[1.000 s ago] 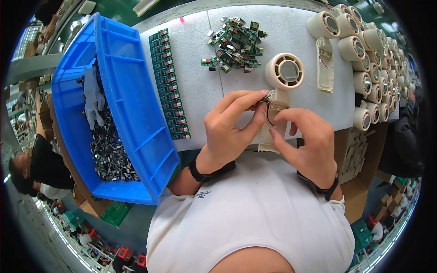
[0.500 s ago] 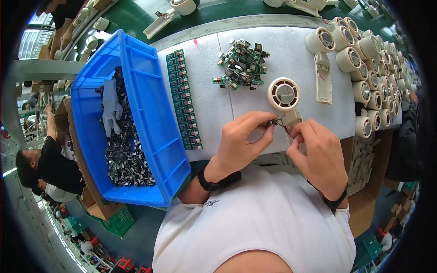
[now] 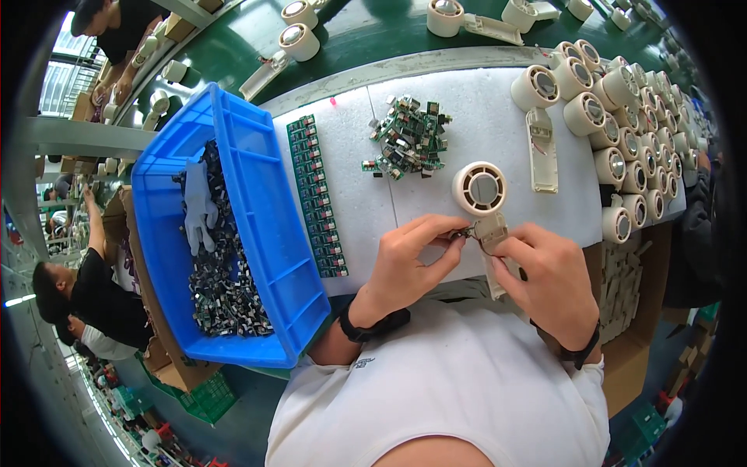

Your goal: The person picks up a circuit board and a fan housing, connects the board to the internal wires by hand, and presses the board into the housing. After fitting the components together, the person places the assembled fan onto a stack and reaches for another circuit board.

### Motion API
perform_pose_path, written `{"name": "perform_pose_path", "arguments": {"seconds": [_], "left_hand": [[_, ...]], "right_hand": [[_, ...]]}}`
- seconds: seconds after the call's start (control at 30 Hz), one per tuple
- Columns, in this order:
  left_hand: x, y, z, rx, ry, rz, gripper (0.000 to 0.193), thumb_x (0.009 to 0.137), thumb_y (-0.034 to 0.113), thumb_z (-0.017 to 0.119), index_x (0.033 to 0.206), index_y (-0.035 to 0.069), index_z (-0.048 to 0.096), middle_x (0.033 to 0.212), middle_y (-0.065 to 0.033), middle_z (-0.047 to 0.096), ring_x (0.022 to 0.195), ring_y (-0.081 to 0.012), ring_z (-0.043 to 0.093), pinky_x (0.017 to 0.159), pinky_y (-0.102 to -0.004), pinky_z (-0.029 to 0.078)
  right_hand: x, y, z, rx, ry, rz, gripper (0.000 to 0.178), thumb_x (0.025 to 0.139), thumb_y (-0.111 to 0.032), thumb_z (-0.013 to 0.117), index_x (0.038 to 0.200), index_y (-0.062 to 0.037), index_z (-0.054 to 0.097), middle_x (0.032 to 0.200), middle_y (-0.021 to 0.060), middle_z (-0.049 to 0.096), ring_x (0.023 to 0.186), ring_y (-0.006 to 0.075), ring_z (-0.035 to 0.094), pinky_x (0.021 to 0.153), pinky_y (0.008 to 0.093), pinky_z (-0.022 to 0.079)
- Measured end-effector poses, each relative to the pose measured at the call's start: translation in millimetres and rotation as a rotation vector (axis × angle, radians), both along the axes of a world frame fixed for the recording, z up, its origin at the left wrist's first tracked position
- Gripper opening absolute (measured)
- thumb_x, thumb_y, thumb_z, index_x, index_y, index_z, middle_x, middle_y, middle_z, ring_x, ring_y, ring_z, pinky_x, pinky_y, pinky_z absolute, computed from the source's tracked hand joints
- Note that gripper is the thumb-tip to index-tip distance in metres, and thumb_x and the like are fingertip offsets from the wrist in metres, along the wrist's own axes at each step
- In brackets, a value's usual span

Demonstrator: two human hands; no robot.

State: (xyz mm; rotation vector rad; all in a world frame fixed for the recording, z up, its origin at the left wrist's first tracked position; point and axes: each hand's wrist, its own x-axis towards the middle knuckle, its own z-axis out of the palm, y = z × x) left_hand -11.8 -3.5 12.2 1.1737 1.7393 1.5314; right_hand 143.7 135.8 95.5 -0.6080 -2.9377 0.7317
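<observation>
A cream handheld fan (image 3: pixel 480 189) lies in front of me on the white work surface, its round head pointing away. The open handle (image 3: pixel 492 232) extends toward me between my hands. My left hand (image 3: pixel 414 253) pinches a small circuit board (image 3: pixel 466 232) beside the handle's left edge; fingertips partly cover it. Thin dark wires (image 3: pixel 482 247) run from there to my right hand (image 3: pixel 548 272), whose thumb and forefinger close on them over the handle. The exact grip of the right fingertips is partly hidden. Beyond the fan rises a pile of small green circuit boards (image 3: pixel 410 138).
At left, a blue bin (image 3: pixel 264 226) holds many small parts and a glove (image 3: pixel 199 206). Beside it lies a strip of joined boards (image 3: pixel 317 198). Another open fan (image 3: pixel 542 148) and rows of fan heads (image 3: pixel 615 166) occupy the right. Past the table runs a green conveyor (image 3: pixel 373 39).
The whole view has tilted, so the table sits lower and more of the conveyor shows. Both hands keep nearly the same pinch beside the fan handle.
</observation>
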Motion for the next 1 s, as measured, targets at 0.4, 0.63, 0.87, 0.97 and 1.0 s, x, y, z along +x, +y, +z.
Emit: {"name": "perform_pose_path", "arguments": {"seconds": [0.4, 0.63, 0.87, 0.97, 1.0], "left_hand": [[1, -4, -1, -0.028, -0.137, -0.031, 0.026, 0.090, -0.007, 0.070, 0.116, -0.006, 0.069, 0.107, -0.0128, 0.074, 0.096, -0.0174, 0.074, 0.084, -0.0284, 0.061], [0, -3, -6, -0.029, -0.185, -0.008, 0.029, 0.090, -0.009, 0.068, 0.119, -0.008, 0.067, 0.110, -0.0136, 0.072, 0.098, -0.0196, 0.073, 0.087, -0.0292, 0.061], [-2, -2, -6, 0.043, -0.160, -0.007, 0.029, 0.090, -0.012, 0.066, 0.119, -0.007, 0.069, 0.117, -0.0151, 0.069, 0.102, -0.0206, 0.072, 0.089, -0.0297, 0.062], [-2, -3, -6, 0.046, -0.145, -0.006, 0.031, 0.090, -0.014, 0.065, 0.119, -0.005, 0.070, 0.119, -0.0153, 0.068, 0.103, -0.0210, 0.072, 0.090, -0.0296, 0.062], [-2, -3, -6, 0.050, -0.136, -0.007, 0.032, 0.090, -0.015, 0.064, 0.119, -0.005, 0.071, 0.120, -0.0155, 0.067, 0.103, -0.0212, 0.072, 0.090, -0.0296, 0.062]], "right_hand": [[-21, -11, -40, -0.639, 0.524, -0.421, 0.016, 0.082, 0.001, 0.080, 0.097, -0.0037, 0.078, 0.086, 0.0064, 0.076, 0.072, 0.0130, 0.068, 0.066, 0.0276, 0.053], [-15, -11, -55, -0.376, 0.547, -0.294, 0.019, 0.082, 0.001, 0.080, 0.099, -0.0054, 0.079, 0.088, 0.0060, 0.075, 0.076, 0.0139, 0.067, 0.073, 0.0278, 0.052], [-10, -8, -58, -0.149, 0.564, -0.126, 0.024, 0.081, 0.004, 0.078, 0.103, -0.0063, 0.079, 0.094, 0.0062, 0.074, 0.075, 0.0131, 0.062, 0.066, 0.0262, 0.049], [-12, -14, -61, -0.210, 0.563, -0.204, 0.025, 0.082, 0.004, 0.077, 0.105, -0.0057, 0.077, 0.094, 0.0063, 0.074, 0.073, 0.0123, 0.061, 0.064, 0.0255, 0.049], [-12, -15, -62, -0.238, 0.563, -0.242, 0.025, 0.083, 0.004, 0.077, 0.106, -0.0053, 0.076, 0.093, 0.0063, 0.074, 0.072, 0.0119, 0.060, 0.063, 0.0252, 0.049]]}}
